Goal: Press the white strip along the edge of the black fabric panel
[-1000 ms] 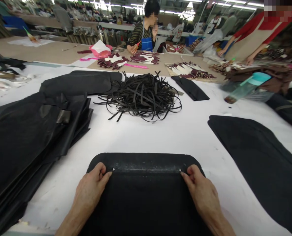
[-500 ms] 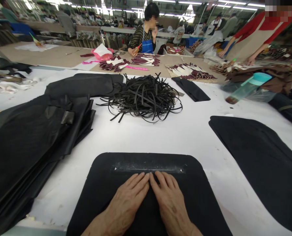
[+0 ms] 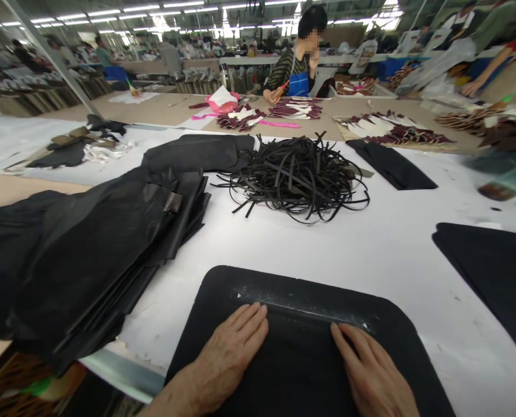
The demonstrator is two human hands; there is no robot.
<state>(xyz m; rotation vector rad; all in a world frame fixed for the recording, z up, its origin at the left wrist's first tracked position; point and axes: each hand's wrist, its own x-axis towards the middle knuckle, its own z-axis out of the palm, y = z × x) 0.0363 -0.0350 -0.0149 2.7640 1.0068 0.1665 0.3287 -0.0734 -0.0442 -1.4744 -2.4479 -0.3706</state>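
Note:
A flat black panel (image 3: 301,359) with rounded corners lies on the white table in front of me. Near its far edge runs a shiny strip with pale smears and a small white triangle mark at either end. My left hand (image 3: 229,347) rests flat on the panel's left part, fingertips just short of the strip. On the right part lies my right hand (image 3: 373,368), its fingers stretched out and the fingertips by the strip's right end. Neither hand holds anything; both only touch the panel's surface.
A tangled heap of thin black strips (image 3: 303,176) lies beyond the panel. Stacked black sheets (image 3: 97,260) overhang the table edge at left. More black panels (image 3: 492,278) lie at right. Across the table a person (image 3: 299,61) in a blue apron sits near maroon and white pieces (image 3: 295,108).
My hands have moved apart, the right one sliding right along the strip. The view has turned left, so the table's things appear shifted to the right.

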